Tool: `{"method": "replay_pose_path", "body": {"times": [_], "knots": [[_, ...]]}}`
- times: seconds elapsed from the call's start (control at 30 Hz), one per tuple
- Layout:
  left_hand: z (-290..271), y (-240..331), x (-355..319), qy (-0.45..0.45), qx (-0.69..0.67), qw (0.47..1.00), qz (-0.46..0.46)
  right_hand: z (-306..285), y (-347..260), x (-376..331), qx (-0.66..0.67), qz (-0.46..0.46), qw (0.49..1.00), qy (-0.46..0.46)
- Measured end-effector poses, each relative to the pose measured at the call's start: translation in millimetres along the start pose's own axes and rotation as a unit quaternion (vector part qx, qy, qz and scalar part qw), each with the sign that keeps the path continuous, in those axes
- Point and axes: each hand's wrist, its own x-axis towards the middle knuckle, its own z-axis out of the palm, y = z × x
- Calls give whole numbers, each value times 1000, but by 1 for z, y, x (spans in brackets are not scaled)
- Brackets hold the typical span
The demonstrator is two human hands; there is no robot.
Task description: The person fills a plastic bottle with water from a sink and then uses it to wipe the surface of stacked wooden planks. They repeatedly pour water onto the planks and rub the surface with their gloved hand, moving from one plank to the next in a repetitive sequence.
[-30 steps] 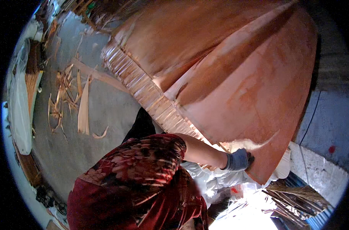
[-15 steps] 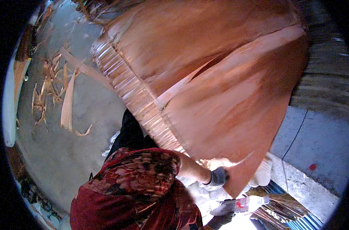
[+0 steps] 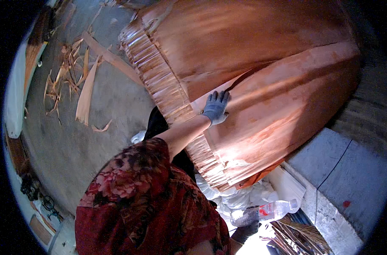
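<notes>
My left hand [image 3: 216,106], in a grey glove, lies flat with fingers spread on the top reddish-brown veneer sheet [image 3: 287,97] of a tall stack. The hand rests close to the stack's ragged layered edge [image 3: 159,76]. My bare forearm reaches up to it from a red floral sleeve [image 3: 134,191]. My right hand [image 3: 245,231], in a dark glove, shows only partly at the lower edge, beside a clear plastic bottle [image 3: 265,210]. Whether it holds anything is hidden.
Strips and scraps of veneer [image 3: 85,89] litter the grey concrete floor [image 3: 95,140] on the left. White plastic sacks [image 3: 240,197] lie under the stack's near corner. A grey concrete ledge [image 3: 342,170] runs along the right, with a bundle of thin sticks [image 3: 299,236] below it.
My left hand let go of the sheet's lower corner and moved up onto its middle. The lifted sheet now lies flat on the stack, and the view has swung left.
</notes>
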Motion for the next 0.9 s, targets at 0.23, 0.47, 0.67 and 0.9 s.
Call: {"method": "replay_pose_path", "body": {"times": [0.23,0.47,0.67,0.9], "knots": [[31,27,-17,-78,-205,975,-32,26,-56,45,-353,-265,875,196],[17,64,-42,-123,-211,970,6,35,-88,63,-21,-118,992,27],[25,86,-58,-167,-237,955,57,34,-116,53,117,-138,983,-18],[65,98,-61,-133,-225,964,55,24,-104,57,594,45,788,-156]]}}
